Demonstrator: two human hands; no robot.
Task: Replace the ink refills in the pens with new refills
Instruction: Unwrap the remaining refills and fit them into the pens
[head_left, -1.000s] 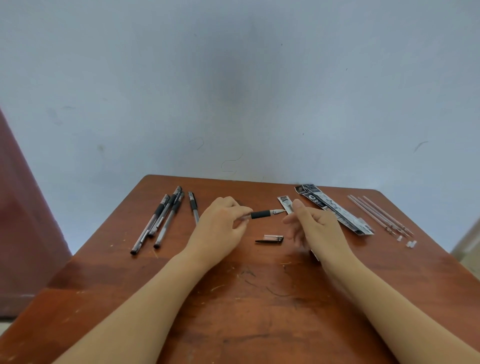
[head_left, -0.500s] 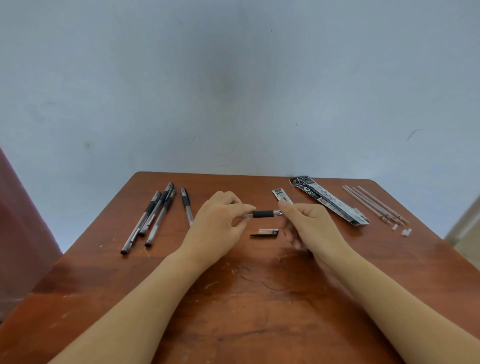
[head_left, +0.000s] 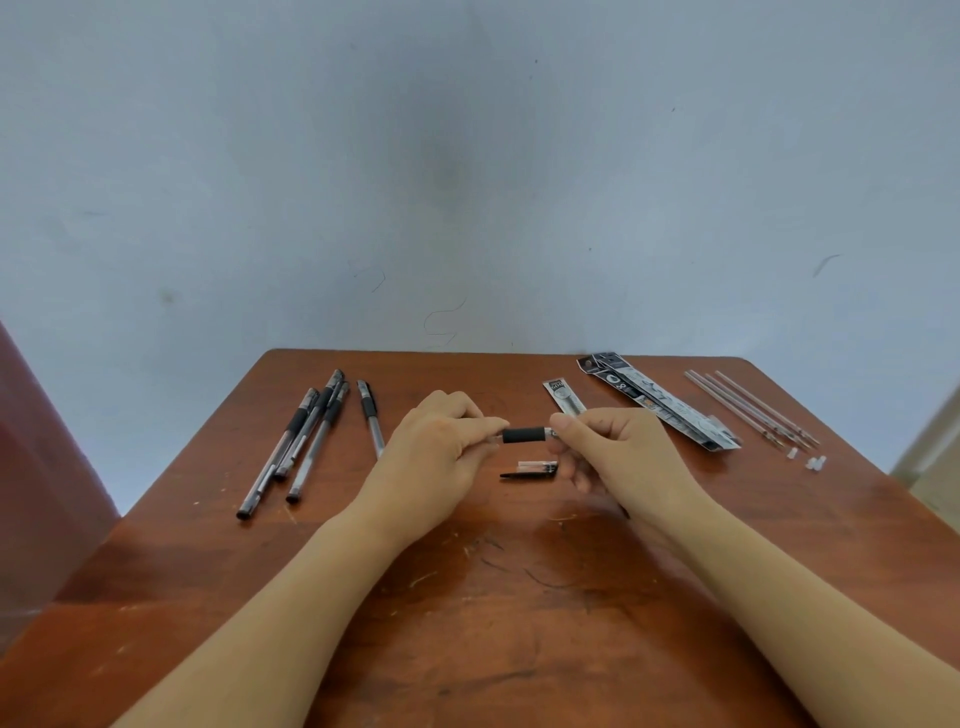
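I hold a pen (head_left: 524, 435) level above the middle of the wooden table (head_left: 467, 623); only its black rubber grip shows between my hands. My left hand (head_left: 434, 457) grips the barrel end, which is hidden in the fingers. My right hand (head_left: 618, 457) pinches the tip end with thumb and forefinger. Below the pen a black pen cap (head_left: 530, 469) lies on the table. Several pens (head_left: 306, 436) lie at the left, one more pen (head_left: 370, 415) beside them. Refill packets (head_left: 660, 400) and a small packet (head_left: 563, 397) lie at the back right.
Several clear refill tubes (head_left: 753, 410) lie near the table's right edge, with small white caps (head_left: 813, 461) beside them. A grey wall stands right behind the table. A dark red surface (head_left: 31, 467) borders the left side.
My right hand has closed in over the pen's silver tip, which showed before. The pen has stayed level between both hands. The view has shifted slightly.
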